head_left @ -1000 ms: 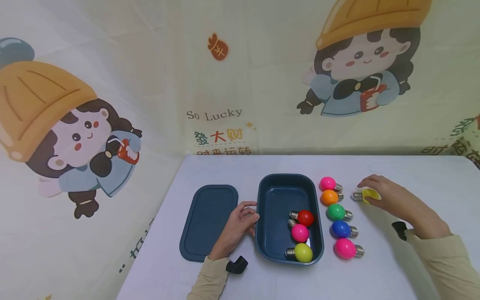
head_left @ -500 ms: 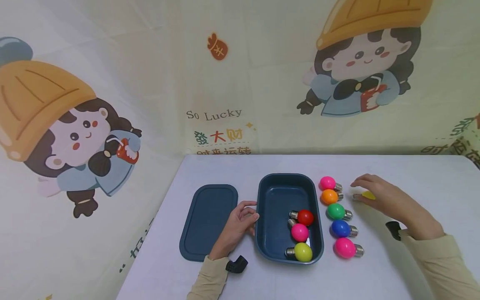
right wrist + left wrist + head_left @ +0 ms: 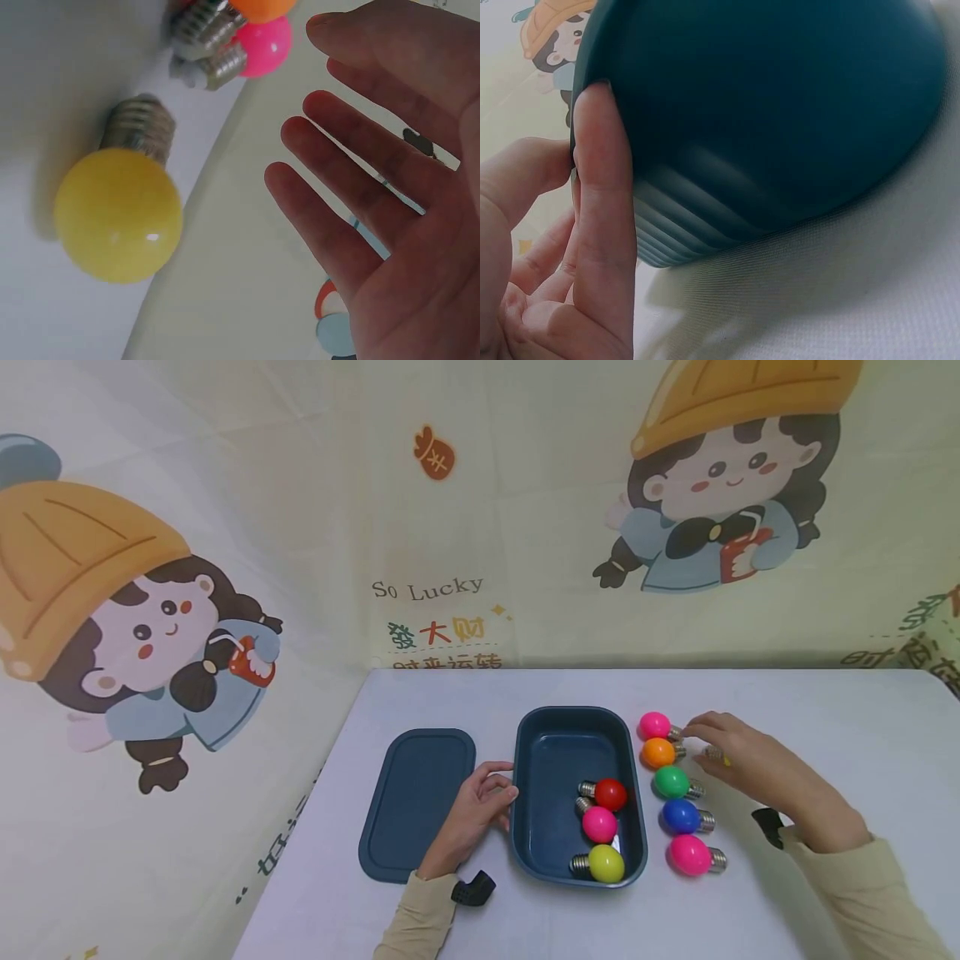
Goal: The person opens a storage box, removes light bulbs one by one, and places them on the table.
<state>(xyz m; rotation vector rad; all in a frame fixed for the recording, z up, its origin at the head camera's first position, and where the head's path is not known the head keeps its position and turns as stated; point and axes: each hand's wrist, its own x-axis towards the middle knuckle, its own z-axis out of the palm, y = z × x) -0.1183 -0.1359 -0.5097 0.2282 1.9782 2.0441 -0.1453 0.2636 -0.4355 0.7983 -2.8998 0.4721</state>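
Note:
Beside the navy plastic box [image 3: 573, 756], my left hand [image 3: 474, 806] touches the outside of its near-left wall. In the left wrist view one straight finger [image 3: 604, 195] lies along that wall, with its tip near the rim. My right hand [image 3: 757, 764] hovers, fingers spread and holding nothing, over a yellow light bulb [image 3: 118, 216] lying on the table. The hand hides most of that bulb in the head view. Close to the right fingertips are the metal bases of a pink bulb [image 3: 655, 726] and an orange bulb [image 3: 658, 752].
Below these lie a green bulb [image 3: 671, 782], a blue bulb [image 3: 681, 817] and another pink bulb [image 3: 689, 856] in a column. Inside the box rest a red bulb [image 3: 611, 795], a pink bulb [image 3: 599, 825] and a yellow-green bulb [image 3: 606, 864]. A flat navy lid [image 3: 416, 806] lies left.
My right hand has slid left from the yellow bulb toward the column of bulbs, while that bulb stays in place. The left hand and the box have not moved.

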